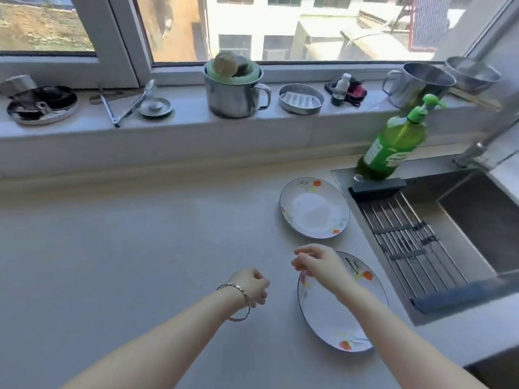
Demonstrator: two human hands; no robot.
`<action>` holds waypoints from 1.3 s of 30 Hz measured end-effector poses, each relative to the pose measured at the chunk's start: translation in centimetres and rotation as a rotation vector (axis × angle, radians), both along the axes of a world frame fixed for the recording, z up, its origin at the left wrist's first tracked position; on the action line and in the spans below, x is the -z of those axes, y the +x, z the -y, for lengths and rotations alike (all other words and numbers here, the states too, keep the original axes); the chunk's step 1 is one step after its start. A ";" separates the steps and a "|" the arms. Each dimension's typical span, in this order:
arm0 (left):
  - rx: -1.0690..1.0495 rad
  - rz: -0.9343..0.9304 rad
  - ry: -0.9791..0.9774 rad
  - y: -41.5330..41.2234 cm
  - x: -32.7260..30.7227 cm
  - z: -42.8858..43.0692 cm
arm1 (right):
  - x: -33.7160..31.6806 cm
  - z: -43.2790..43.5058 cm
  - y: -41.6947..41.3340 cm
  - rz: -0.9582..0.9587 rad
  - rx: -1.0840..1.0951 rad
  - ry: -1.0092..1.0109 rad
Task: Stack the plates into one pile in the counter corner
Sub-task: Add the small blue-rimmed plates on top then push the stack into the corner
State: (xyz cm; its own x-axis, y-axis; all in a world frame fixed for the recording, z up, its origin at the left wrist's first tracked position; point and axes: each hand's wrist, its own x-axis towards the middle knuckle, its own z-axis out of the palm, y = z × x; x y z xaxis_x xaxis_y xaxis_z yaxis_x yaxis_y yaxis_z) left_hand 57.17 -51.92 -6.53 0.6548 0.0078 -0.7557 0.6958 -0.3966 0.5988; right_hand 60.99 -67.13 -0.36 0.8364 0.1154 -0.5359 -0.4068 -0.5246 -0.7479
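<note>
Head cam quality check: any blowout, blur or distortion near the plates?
Head view: window overexposed; wide-angle bends the sill and tilts the soap bottle; overall soft, both plates readable; hands slightly blurred; shadows faint.

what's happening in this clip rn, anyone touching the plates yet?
A person stands at a kitchen counter beside the sink. Two floral plates lie apart on it, not stacked: the far plate untouched, the near plate under the right hand, whose fingers are at its far rim but show no clear grip. The left hand, with a bracelet on its wrist, hovers loosely curled beside it, holding nothing. No pile has been started.
</note>
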 end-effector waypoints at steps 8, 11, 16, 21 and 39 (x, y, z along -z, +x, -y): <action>0.041 -0.110 0.121 2.2 3.2 8.5 | 2.2 7.9 3.3 -0.009 0.174 0.053; 0.062 -0.107 0.128 1.7 4.0 9.2 | 2.8 8.5 4.1 -0.039 0.202 0.078; 0.081 0.020 0.169 1.7 3.5 8.6 | 3.8 8.1 6.6 -0.062 0.169 0.052; 0.077 0.128 0.284 1.4 0.1 2.8 | 6.1 7.6 10.6 -0.099 0.425 -0.052; -0.800 0.275 0.133 -5.2 -3.8 -11.4 | 6.4 1.3 8.0 -0.343 0.761 0.538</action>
State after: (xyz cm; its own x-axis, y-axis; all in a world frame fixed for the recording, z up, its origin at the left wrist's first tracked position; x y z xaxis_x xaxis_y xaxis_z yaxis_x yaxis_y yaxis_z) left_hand 52.01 -40.49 -2.77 0.5748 0.6228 -0.5308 0.6330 0.0726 0.7707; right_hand 69.04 -68.42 -6.77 0.5983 -0.0891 -0.7963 -0.7331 0.3404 -0.5889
